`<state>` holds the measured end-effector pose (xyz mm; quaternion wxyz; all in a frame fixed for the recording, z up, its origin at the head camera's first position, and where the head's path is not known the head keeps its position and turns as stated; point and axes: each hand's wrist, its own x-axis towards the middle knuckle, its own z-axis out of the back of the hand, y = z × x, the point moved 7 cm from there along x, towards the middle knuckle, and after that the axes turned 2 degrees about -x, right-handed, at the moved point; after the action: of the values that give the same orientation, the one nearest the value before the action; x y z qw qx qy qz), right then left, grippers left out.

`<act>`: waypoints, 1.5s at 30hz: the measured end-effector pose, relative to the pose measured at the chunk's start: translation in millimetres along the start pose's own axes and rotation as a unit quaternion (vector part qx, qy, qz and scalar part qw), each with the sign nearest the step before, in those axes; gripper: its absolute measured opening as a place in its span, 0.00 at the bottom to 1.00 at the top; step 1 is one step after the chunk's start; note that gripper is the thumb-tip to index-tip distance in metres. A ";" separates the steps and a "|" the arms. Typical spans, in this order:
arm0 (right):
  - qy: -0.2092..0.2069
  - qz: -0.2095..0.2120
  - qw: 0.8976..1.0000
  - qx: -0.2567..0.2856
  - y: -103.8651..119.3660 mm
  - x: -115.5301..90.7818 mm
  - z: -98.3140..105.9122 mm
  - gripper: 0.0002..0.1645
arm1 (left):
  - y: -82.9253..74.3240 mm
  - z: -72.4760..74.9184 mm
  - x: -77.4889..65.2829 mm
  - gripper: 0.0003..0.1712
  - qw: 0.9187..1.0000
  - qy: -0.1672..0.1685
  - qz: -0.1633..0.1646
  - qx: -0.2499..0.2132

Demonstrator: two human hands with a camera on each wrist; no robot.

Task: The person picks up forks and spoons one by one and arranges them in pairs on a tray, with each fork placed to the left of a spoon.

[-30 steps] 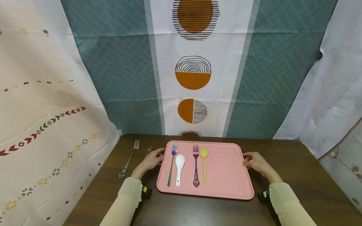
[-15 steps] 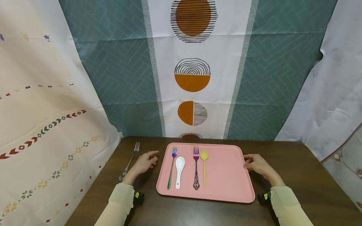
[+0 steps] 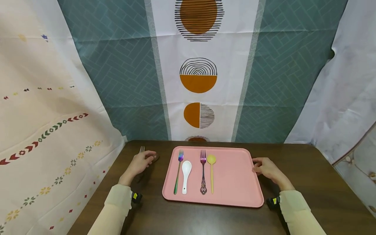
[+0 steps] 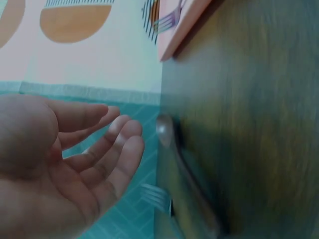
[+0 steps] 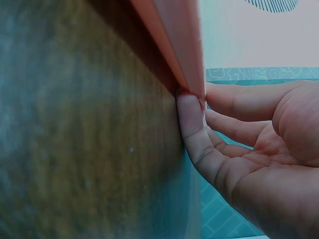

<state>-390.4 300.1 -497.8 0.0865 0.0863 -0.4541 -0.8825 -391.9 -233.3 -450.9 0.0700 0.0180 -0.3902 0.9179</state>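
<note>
The right hand (image 3: 265, 169) grips the right edge of a pink tray (image 3: 235, 178), well up toward its far corner; seen from the right wrist, the rim sits pinched between curled digits. The left hand (image 3: 141, 162) holds nothing — its fingers are loosely bent, well apart from the tray's left side. From the left wrist, a brown spoon (image 4: 192, 177) lies on the dark wooden tabletop (image 3: 235, 223) near those fingers, with a gap showing between them. Beside that spoon lies a silver fork (image 3: 142, 149); in the head view the hand and wrist hide most of it, and only its tines show clearly.

The tray lies flat on the tabletop in front of the person and carries four pieces in a row. From left to right they are a rainbow fork (image 3: 180, 157) with a green handle, a white spoon (image 3: 186, 174), a purple fork (image 3: 203, 158) and a yellow spoon (image 3: 211, 160). All four have their handles toward the person — the first two lean slightly, the other two lie nearly straight.

Behind the tabletop hangs a teal and white cloth (image 3: 173, 75) printed with orange and black circles.
</note>
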 end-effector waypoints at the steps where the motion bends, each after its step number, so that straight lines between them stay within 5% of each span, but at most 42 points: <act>1: 0.000 0.000 1.000 0.000 0.6 -0.2 0.3 0.32 | 1.0 4.3 0.0 0.18 1.000 -0.005 0.000 0.008; 9: -0.008 0.003 1.000 -0.007 3.9 2.3 -1.1 0.31 | 17.7 32.8 -0.4 0.21 0.998 -0.035 0.019 0.053; 17: -0.007 -0.018 1.000 -0.012 1.5 -0.5 0.8 0.32 | 25.3 40.6 3.4 0.22 0.996 -0.044 0.018 0.080; 29: -0.008 -0.011 1.000 0.016 1.5 -1.7 -1.6 0.32 | 43.7 40.2 5.0 0.24 0.988 -0.042 0.038 0.147; 39: -0.015 -0.012 1.000 0.002 2.1 0.1 -0.4 0.31 | 55.7 27.1 4.9 0.30 0.983 -0.003 0.067 0.170; 45: -0.014 -0.015 1.000 0.000 1.7 -0.7 -0.7 0.32 | 56.5 25.7 3.7 0.28 0.978 -0.019 0.067 0.195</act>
<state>-389.5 298.7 -496.8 0.0672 0.0808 -0.4540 -0.8848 -404.1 -290.2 -473.1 -0.0040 0.0224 -0.2053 0.9784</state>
